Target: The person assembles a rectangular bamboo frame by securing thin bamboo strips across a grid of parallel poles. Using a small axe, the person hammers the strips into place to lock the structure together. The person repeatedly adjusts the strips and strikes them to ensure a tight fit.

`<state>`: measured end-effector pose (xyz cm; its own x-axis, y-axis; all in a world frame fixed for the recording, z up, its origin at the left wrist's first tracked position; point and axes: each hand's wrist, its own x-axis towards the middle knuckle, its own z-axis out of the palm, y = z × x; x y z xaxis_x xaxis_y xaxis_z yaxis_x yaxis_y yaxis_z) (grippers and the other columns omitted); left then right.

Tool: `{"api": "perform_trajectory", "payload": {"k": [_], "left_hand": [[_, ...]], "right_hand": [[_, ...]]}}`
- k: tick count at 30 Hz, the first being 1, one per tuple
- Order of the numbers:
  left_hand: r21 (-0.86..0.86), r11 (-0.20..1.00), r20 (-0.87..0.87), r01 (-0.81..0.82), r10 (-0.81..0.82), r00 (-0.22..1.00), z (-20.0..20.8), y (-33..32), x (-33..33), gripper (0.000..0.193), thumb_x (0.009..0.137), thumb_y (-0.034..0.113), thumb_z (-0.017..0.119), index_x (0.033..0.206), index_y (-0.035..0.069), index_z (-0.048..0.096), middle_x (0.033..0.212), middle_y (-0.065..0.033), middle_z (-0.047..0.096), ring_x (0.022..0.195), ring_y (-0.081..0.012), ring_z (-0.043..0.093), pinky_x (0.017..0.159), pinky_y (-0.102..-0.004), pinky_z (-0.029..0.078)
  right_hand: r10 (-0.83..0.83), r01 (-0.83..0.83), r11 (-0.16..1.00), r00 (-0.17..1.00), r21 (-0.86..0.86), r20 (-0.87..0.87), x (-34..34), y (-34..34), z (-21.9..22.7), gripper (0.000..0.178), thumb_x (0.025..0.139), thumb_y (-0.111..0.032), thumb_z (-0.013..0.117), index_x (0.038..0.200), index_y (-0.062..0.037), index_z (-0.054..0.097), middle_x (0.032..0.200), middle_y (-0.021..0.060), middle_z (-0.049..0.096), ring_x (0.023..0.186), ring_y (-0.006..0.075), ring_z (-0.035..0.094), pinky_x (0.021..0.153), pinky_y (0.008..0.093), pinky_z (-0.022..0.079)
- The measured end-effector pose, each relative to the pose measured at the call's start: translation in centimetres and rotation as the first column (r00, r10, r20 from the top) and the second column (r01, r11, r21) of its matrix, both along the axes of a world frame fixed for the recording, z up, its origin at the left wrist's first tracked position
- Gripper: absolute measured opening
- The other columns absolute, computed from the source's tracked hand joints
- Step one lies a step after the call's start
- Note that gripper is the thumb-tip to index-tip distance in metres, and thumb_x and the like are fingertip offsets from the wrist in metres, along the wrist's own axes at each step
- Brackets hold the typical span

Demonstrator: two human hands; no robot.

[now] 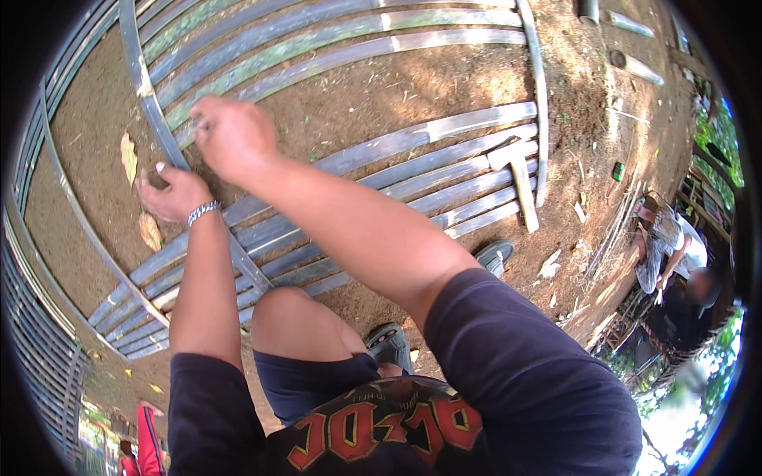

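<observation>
Grey, weathered strips, apparently split bamboo, lie on bare brown soil in two groups, an upper set of slats (444,40) and a lower set of slats (373,151), with bare ground showing between them. Across both runs a narrow crossbar (157,119), with a second crossbar (540,95) at the right-hand ends, presumably placed so that the strips keep their order and spacing. Both hands work at the first crossbar, beside that gap. The right hand (238,139) is blurred, its fingers curled in close together; whether they pinch something small, I cannot tell. The left hand (175,194), with a chain bracelet (203,212) at the wrist, has thumb and fingers spread with nothing evident between them, perhaps kept near to steady the bar, though contact is unclear. A hammer (524,190) rests across the lower slats near their right ends, likely laid there to stay within reach. Lettering shows plainly only on the dark shirt (385,428): big, angular red characters outlined in a paler tone, with smaller print above them. Over on the soil to the right, a small green object (617,171) is too tiny for any label to be read.
</observation>
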<state>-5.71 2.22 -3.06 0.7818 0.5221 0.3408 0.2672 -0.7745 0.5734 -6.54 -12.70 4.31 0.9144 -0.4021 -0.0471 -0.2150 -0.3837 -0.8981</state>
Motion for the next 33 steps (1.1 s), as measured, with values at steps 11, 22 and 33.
{"api": "perform_trajectory", "payload": {"k": [11,22,33], "left_hand": [[0.052,0.971,0.15,0.234,-0.239,0.959,0.4,-1.0,-0.4,0.017,0.077,0.013,0.078,0.09,0.004,0.072,0.09,-0.0128,0.071,0.092,-0.0332,0.064,0.086,-0.0461,0.049],[-0.131,0.985,-0.002,0.11,-0.111,0.994,0.9,-1.1,-0.9,0.011,0.086,0.02,0.076,0.092,0.011,0.074,0.1,-0.0046,0.074,0.108,-0.0292,0.064,0.099,-0.0475,0.044],[-0.165,0.979,-0.038,0.121,-0.129,0.991,1.1,-0.9,-0.7,0.019,0.086,0.018,0.074,0.104,0.017,0.081,0.101,-0.0006,0.074,0.109,-0.0264,0.064,0.1,-0.0467,0.044]], "right_hand": [[0.481,-0.5,0.851,0.864,-0.159,-0.146,6.4,4.7,-1.9,0.027,0.085,-0.013,0.065,0.11,-0.0176,0.073,0.09,0.014,0.074,0.085,0.0329,0.073,0.078,0.0431,0.06],[0.575,-0.591,0.806,0.795,-0.032,-0.194,5.8,2.7,1.0,0.03,0.087,-0.016,0.074,0.117,-0.0109,0.072,0.096,0.0119,0.077,0.087,0.0325,0.074,0.079,0.0436,0.059],[0.417,-0.426,0.792,0.901,-0.437,-0.123,1.2,-2.6,-0.4,0.027,0.081,-0.015,0.08,0.107,-0.0129,0.074,0.11,0.0078,0.069,0.109,0.0317,0.061,0.098,0.0448,0.046]]}}
